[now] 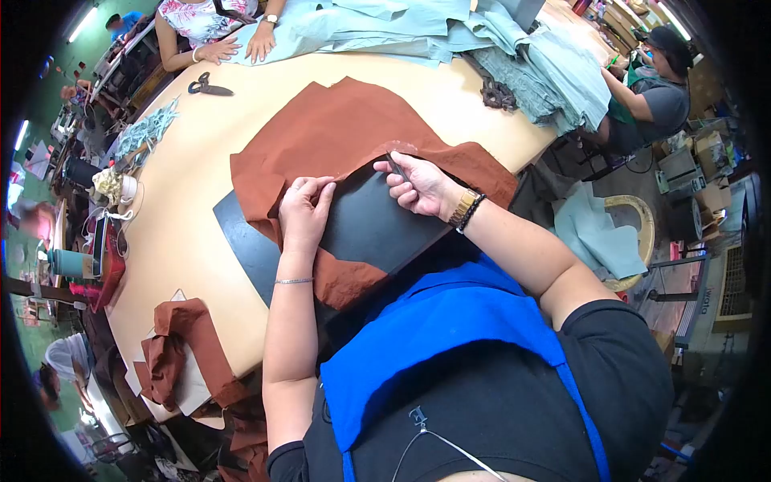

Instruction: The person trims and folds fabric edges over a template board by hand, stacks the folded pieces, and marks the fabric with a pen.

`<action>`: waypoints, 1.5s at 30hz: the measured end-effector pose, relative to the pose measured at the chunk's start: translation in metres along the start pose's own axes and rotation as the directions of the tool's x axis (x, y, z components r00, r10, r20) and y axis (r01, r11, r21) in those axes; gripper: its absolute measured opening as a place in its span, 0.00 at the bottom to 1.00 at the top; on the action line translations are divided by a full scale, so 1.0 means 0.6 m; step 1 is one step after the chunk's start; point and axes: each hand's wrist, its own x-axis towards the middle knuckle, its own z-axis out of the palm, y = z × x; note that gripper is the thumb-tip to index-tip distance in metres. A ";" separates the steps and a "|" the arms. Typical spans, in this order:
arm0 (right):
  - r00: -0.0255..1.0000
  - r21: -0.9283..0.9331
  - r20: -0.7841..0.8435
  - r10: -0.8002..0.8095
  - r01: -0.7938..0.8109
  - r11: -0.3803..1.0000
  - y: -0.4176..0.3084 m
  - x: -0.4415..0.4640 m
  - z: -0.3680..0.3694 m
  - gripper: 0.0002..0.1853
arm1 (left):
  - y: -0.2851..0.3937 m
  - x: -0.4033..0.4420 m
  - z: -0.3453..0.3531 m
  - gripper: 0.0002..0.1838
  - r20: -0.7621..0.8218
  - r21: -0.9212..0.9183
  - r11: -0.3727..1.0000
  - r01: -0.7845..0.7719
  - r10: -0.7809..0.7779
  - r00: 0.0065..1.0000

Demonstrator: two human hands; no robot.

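A large piece of rust-brown fabric (337, 124) spreads over the table and partly across a dark flat board (373, 221). My left hand (305, 210) is closed, pinching the fabric's near edge between thumb and fingers. To its right, my right hand (422, 186) is closed around a small dark tool (394, 166), whose exact kind I cannot make out. The tool's tip lies by the curved fabric edge, near a pale mark (399, 148) on the cloth. A fold of the same fabric (347, 279) hangs over the board's near side.
Black scissors (210, 86) lie on the pale table (193, 233). Light-blue fabric (361, 32) covers the far side, where another person's hands (238, 48) rest. Brown scraps (189, 345) are at the near left, blue-green strips (148, 128) at the left edge. A second person (654, 92) sits at right.
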 end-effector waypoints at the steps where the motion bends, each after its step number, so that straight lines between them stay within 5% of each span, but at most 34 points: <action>1: 1.000 -0.001 -0.007 -0.009 0.009 1.000 0.001 0.000 0.000 0.18 | 0.000 0.000 -0.001 0.07 0.014 -0.003 1.000 0.008 -0.008 1.000; 29: 0.998 -0.064 -0.050 -0.047 0.044 0.997 0.011 -0.001 0.009 0.17 | 0.001 0.000 -0.004 0.06 0.011 -0.045 0.998 0.045 -0.044 0.999; 36: 0.997 -0.007 -0.073 -0.001 0.000 1.000 0.000 0.012 0.016 0.18 | -0.007 0.001 -0.003 0.10 0.031 0.062 0.998 -0.024 0.022 0.999; 38: 0.998 -0.045 -0.037 -0.049 0.048 0.998 0.006 0.008 0.010 0.17 | -0.015 0.004 -0.008 0.15 0.059 0.177 0.973 -0.151 0.143 0.988; 41: 0.968 -0.271 -0.012 -0.250 0.237 0.933 0.005 -0.019 0.013 0.18 | -0.008 -0.014 -0.020 0.27 0.161 0.449 0.889 -0.086 0.014 0.987; 42: 0.936 -0.394 -0.015 -0.352 0.318 0.863 -0.006 -0.038 0.024 0.18 | 0.015 -0.021 -0.037 0.34 0.243 0.480 0.877 0.002 -0.135 0.961; 43: 0.892 -0.506 -0.004 -0.451 0.387 0.771 -0.020 -0.051 0.027 0.19 | 0.031 -0.037 -0.044 0.36 0.208 0.642 0.766 -0.039 -0.125 0.970; 45: 0.805 -0.767 0.015 -0.593 0.390 0.510 -0.080 -0.055 -0.011 0.20 | 0.083 -0.056 -0.064 0.34 0.208 0.770 0.630 0.103 -0.401 0.892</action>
